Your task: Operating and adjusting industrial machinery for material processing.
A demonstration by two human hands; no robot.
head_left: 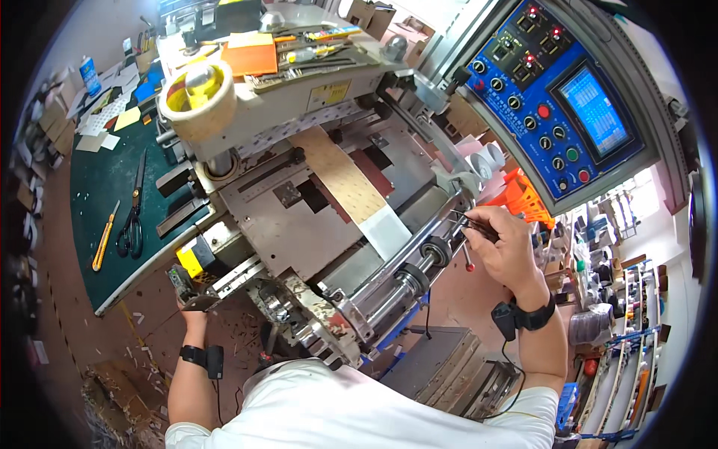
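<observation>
My right hand point(502, 245) is closed on dark tweezers point(481, 227), their thin tips pointing left over the right end of the machine's front rollers point(434, 251). My left hand point(194, 314) is down at the machine's left front corner, beside a metal bracket point(200, 302); its fingers are hidden behind the machine parts. Between the hands, a tan patterned strip point(340, 176) runs across the metal machine bed point(258, 213). The strip ends in a pale white section point(385, 233) near the front rollers.
A blue control panel point(535, 112) with a lit screen point(594, 108) stands at the right. Scissors point(136, 202) and a yellow cutter knife point(105, 238) lie on the green table point(90, 187) at the left. Tape rolls point(196, 97) and tools sit atop the machine. An orange basket point(523, 196) stands behind my right hand.
</observation>
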